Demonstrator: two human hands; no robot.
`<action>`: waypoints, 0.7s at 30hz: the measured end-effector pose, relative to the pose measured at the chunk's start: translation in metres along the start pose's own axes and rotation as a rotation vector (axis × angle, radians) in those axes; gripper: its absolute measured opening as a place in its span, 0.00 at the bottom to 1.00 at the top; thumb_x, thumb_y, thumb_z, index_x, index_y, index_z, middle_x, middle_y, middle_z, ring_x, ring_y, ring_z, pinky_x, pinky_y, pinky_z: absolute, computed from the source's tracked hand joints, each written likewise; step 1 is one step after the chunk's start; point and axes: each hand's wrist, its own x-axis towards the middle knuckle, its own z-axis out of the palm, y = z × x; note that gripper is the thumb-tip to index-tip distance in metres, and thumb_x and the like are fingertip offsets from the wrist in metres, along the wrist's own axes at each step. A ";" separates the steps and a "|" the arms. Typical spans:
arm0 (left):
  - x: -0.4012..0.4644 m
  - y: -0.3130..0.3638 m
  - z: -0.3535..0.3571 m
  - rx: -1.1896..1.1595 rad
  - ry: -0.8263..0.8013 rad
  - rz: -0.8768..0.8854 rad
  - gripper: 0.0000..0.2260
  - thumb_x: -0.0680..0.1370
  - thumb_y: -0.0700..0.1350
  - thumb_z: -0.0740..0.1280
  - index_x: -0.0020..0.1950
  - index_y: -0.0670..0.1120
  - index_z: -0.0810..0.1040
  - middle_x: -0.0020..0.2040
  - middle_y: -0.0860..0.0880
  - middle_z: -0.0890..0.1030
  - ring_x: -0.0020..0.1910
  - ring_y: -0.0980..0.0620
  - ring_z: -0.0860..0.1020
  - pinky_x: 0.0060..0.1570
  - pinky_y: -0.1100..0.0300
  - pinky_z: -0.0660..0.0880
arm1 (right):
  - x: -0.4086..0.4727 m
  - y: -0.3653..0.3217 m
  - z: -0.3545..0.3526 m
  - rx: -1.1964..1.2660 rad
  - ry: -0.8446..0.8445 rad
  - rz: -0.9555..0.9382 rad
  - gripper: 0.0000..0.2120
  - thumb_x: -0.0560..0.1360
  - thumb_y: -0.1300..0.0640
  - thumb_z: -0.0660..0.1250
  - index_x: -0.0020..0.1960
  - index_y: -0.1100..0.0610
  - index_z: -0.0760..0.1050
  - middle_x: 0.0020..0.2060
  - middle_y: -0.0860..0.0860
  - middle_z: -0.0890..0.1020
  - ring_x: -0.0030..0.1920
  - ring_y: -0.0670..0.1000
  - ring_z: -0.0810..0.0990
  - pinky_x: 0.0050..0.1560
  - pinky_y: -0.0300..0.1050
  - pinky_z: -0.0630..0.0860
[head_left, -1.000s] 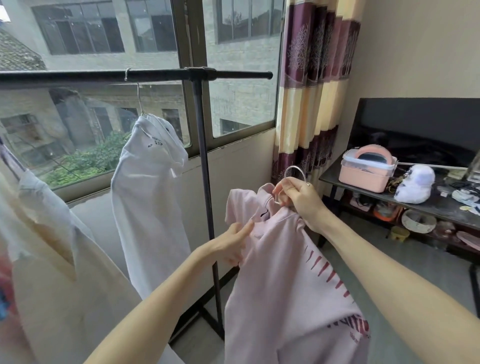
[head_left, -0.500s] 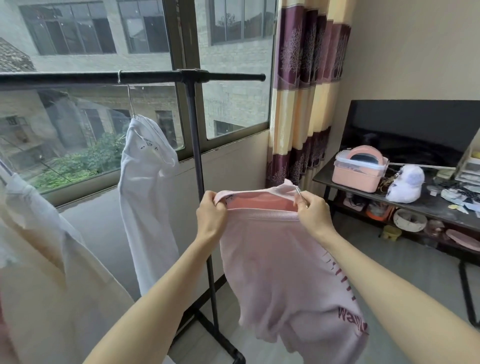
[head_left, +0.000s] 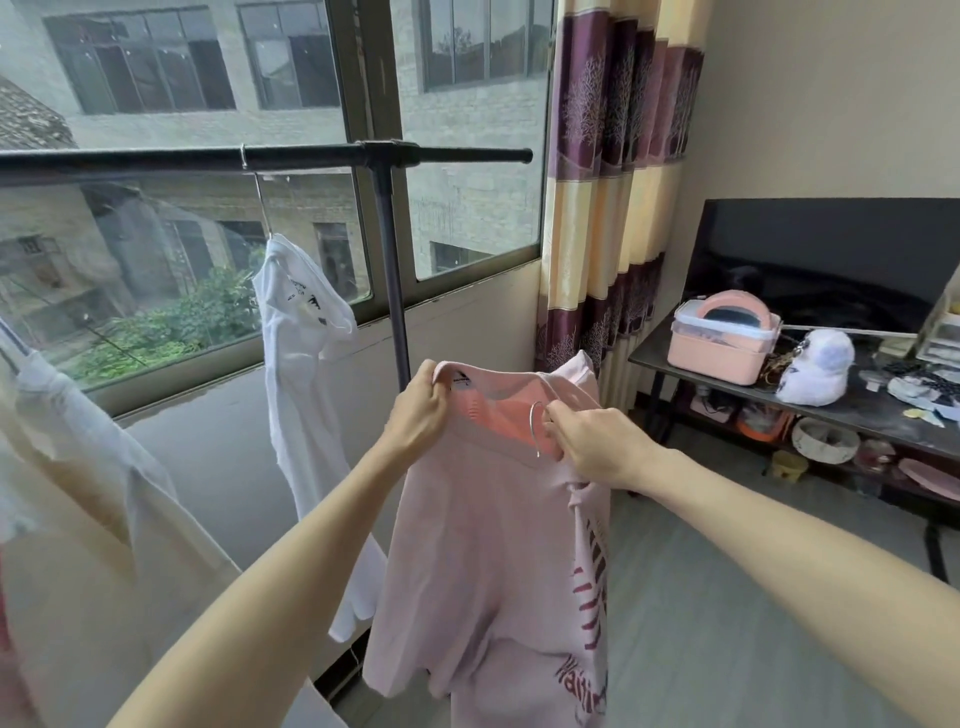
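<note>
A pale pink T-shirt (head_left: 483, 551) with dark red print hangs in front of me, held up by its neckline. My left hand (head_left: 418, 415) grips the left side of the collar. My right hand (head_left: 592, 444) grips the right side of the collar together with a thin metal hanger (head_left: 535, 428), whose hook curves out beside my fingers. The rest of the hanger is hidden inside the shirt. The neck opening is stretched wide between my two hands.
A black clothes rail (head_left: 270, 156) on a dark post (head_left: 389, 249) runs before the window, with a white shirt (head_left: 306, 358) hanging on it and cream garments (head_left: 78, 519) at left. A striped curtain (head_left: 608, 197) and a cluttered dark shelf (head_left: 810, 395) with a pink box (head_left: 722, 338) stand right.
My left hand went from touching the shirt to gripping its collar. Both hands pulled the neckline wide. The hanger's hook, raised above the collar a second ago, now sits down at the neck opening.
</note>
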 end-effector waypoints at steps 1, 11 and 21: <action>-0.001 -0.001 -0.003 0.007 -0.004 0.008 0.15 0.82 0.52 0.50 0.52 0.44 0.72 0.48 0.46 0.77 0.50 0.44 0.74 0.50 0.52 0.69 | 0.001 -0.004 -0.004 -0.052 0.064 -0.076 0.13 0.81 0.53 0.49 0.53 0.60 0.67 0.41 0.60 0.82 0.42 0.63 0.80 0.37 0.50 0.69; 0.008 0.025 -0.047 0.223 0.108 0.080 0.13 0.77 0.51 0.62 0.43 0.42 0.72 0.40 0.47 0.76 0.44 0.45 0.73 0.39 0.57 0.63 | 0.005 -0.003 -0.006 0.059 -0.012 -0.052 0.12 0.80 0.50 0.54 0.53 0.60 0.66 0.47 0.57 0.80 0.50 0.58 0.78 0.45 0.51 0.74; 0.016 0.041 -0.063 0.290 0.022 0.138 0.08 0.75 0.47 0.66 0.46 0.43 0.75 0.42 0.44 0.78 0.44 0.45 0.74 0.38 0.58 0.66 | 0.027 -0.004 -0.028 0.317 0.435 0.136 0.09 0.76 0.65 0.61 0.40 0.65 0.77 0.45 0.60 0.81 0.56 0.59 0.76 0.55 0.50 0.70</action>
